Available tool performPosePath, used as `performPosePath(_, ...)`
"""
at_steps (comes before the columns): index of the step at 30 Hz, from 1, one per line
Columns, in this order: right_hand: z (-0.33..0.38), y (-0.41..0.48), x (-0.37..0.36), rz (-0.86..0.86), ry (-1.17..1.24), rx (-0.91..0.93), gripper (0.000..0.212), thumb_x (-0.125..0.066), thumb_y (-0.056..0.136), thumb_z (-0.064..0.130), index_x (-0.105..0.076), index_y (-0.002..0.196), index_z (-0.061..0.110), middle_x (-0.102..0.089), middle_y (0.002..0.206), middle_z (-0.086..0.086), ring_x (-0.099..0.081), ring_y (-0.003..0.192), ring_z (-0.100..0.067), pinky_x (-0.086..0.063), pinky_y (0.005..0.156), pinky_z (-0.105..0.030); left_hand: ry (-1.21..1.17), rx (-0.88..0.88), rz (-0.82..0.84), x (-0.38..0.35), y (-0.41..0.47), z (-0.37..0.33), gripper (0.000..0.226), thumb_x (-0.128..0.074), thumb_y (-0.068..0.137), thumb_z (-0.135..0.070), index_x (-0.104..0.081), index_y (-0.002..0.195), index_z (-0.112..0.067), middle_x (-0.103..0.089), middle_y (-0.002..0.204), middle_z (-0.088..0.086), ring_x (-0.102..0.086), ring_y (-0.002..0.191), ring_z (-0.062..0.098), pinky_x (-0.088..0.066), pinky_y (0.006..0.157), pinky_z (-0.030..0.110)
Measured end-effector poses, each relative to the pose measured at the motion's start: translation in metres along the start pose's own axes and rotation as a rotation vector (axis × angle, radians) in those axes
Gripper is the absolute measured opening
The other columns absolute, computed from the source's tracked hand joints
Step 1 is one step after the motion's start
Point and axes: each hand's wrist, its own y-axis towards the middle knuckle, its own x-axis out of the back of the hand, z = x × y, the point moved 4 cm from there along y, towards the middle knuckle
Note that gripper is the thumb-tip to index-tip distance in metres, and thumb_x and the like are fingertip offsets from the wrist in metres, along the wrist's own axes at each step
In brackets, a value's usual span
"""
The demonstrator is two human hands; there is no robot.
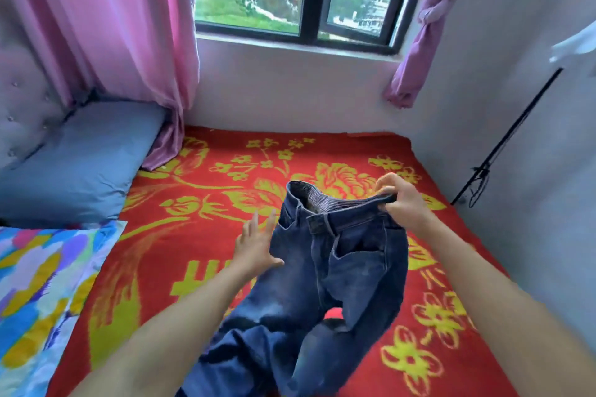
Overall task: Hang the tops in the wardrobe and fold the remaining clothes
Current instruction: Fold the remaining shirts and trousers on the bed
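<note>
Over the middle of the bed [225, 177], with its red and yellow flowered cover, a pair of dark blue jeans [338, 267] hangs front side up. The legs trail down toward the near edge, bunched and not yet folded. The right hand [403, 200] pinches the waistband at its right end, fingers [385, 185] curled round the denim. The left hand [254, 248] is spread flat beside the left hip of the jeans, its fingers [269, 219] straight and grasping nothing; whether it touches the cloth I cannot tell. No tops lie on the bed and the wardrobe is out of view, so the hanging seems done or happens elsewhere, while folding looks barely begun. Free cover lies on both sides of the jeans and beyond them toward the window wall. A blue pillow [74, 164] and a bright patterned quilt [35, 284] bound it on the left. On the right the bed runs close to the wall, where a thin black pole [506, 138] leans.
</note>
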Motion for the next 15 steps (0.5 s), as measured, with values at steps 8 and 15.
performPosePath(8,0.096,-0.081,0.081,0.019,0.196,0.159,0.050,-0.047,0.075,-0.029,-0.055,0.066,0.019,-0.062,0.073,-0.007,-0.059,0.064,-0.009,-0.051,0.064,-0.021,0.321,-0.412,-0.041,0.109,-0.010,-0.027,0.130,-0.079,0.064,-0.048,0.019,0.146,-0.028,0.021,0.156,0.007,0.018,0.143,0.024,-0.002,0.115,0.053)
performPosePath(15,0.104,-0.095,0.153,-0.117,0.170,0.146,0.055,-0.049,0.078,-0.023,-0.064,0.059,0.025,-0.065,0.066,0.009,-0.060,0.065,-0.005,-0.050,0.065,-0.012,0.207,-0.412,-0.009,0.132,-0.027,-0.042,0.085,-0.074,0.073,-0.044,-0.032,0.143,-0.022,-0.048,0.139,0.003,-0.045,0.127,0.025,-0.033,0.103,0.042)
